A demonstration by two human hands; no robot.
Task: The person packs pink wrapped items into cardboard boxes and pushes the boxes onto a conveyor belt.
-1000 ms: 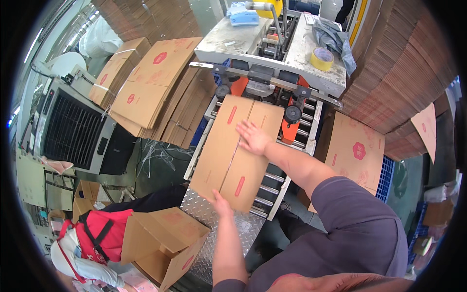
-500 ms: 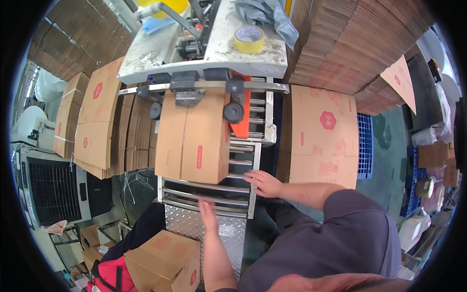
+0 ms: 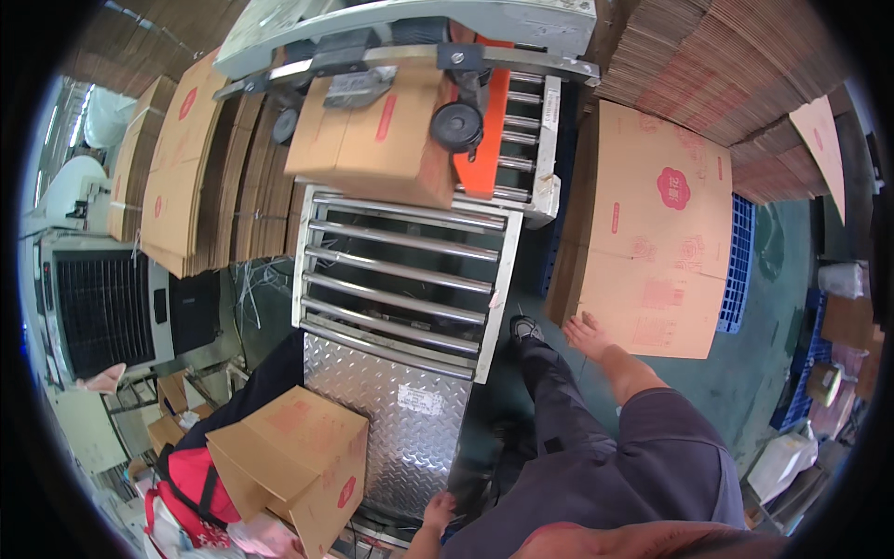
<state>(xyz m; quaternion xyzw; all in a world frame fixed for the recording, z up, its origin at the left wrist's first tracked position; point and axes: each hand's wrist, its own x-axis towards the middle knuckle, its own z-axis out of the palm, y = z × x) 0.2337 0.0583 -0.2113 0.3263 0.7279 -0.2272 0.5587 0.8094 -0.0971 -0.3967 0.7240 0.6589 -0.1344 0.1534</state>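
My right hand [image 3: 587, 335] reaches to the near left edge of a stack of flat cardboard cartons [image 3: 643, 289], its fingers spread at the edge; firm contact cannot be made out. My left hand [image 3: 440, 511] hangs low beside the near end of a metal tread plate [image 3: 410, 456], fingers loosely curled, with nothing visible in it. A closed cardboard carton [image 3: 363, 154] sits partly under the crossbar of a carton-sealing machine [image 3: 410, 63], between black rollers. In front of it lie the bare steel rollers of a short conveyor [image 3: 400, 279].
An open cardboard carton [image 3: 289, 447] stands at the lower left beside a red bag [image 3: 200, 484]. Bundled flat cartons [image 3: 182, 186] lean at the left. Tall cardboard stacks [image 3: 726, 65] rise at the far right, near a blue pallet [image 3: 738, 270]. A grey cooler unit [image 3: 102, 307] stands far left.
The carton has moved farther under the sealing machine, off the near rollers. My right hand has gone from the conveyor to the flat cartons; my left has drawn back. The view has shifted.
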